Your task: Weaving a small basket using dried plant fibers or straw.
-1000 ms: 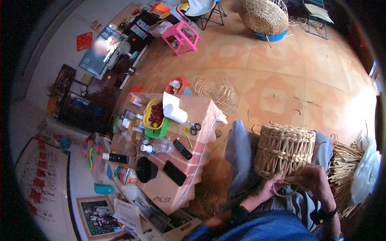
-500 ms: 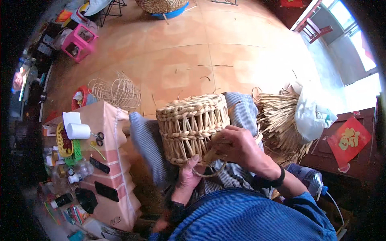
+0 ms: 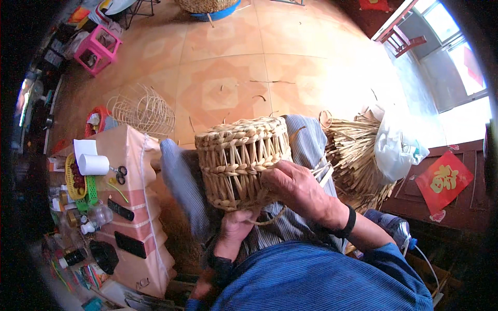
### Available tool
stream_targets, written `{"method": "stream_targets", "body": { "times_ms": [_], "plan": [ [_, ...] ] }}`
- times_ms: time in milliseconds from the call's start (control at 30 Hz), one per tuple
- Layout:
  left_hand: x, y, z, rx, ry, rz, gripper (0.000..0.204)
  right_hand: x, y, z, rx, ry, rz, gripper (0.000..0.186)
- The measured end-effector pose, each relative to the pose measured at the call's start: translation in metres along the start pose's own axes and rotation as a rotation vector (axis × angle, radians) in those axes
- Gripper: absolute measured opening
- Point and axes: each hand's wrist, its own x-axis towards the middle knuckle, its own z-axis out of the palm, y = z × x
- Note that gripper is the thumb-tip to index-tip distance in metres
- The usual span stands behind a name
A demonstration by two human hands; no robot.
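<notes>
A round woven straw basket (image 3: 244, 168) rests on my lap, with braided bands and open upright strands between them. My left hand (image 3: 237, 224) grips its lower near edge from below; most of its fingers are hidden under the weave. Against the basket's right near side, my right hand (image 3: 298, 187) is closed, fingers bent inward. What it pinches there looks like a straw strand, but the fingertips are hidden. A loose curved strand (image 3: 272, 220) hangs from the near edge between my two hands. Pale strand ends stick out just past the right hand's knuckles.
To my right lies a large bundle of dry straw (image 3: 355, 150) beside a white plastic bag (image 3: 397, 147). The cloth-covered table (image 3: 136, 181) at left carries scissors (image 3: 121, 175), a white paper roll (image 3: 94, 165) and two dark devices. An open wire-like frame (image 3: 142, 111) stands beyond it.
The basket has tilted slightly, and its near edge sits a little higher. My left thumb has slipped from the basket's face to beneath its edge. My right hand has shifted slightly left.
</notes>
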Motion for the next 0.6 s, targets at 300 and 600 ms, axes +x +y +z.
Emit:
{"method": "stream_targets", "body": {
  "times_ms": [300,600],
  "plan": [
    [-0.001,0.006,-0.008,-0.094,-0.073,-0.078,0.092,0.001,-0.004,0.000,-0.006,-0.029,0.092,0.026],
    [0.022,-0.012,-0.035,0.178,-0.063,-0.035,0.061,-0.008,-0.016,0.001,-0.026,0.023,0.125,0.019]
  ]
}}
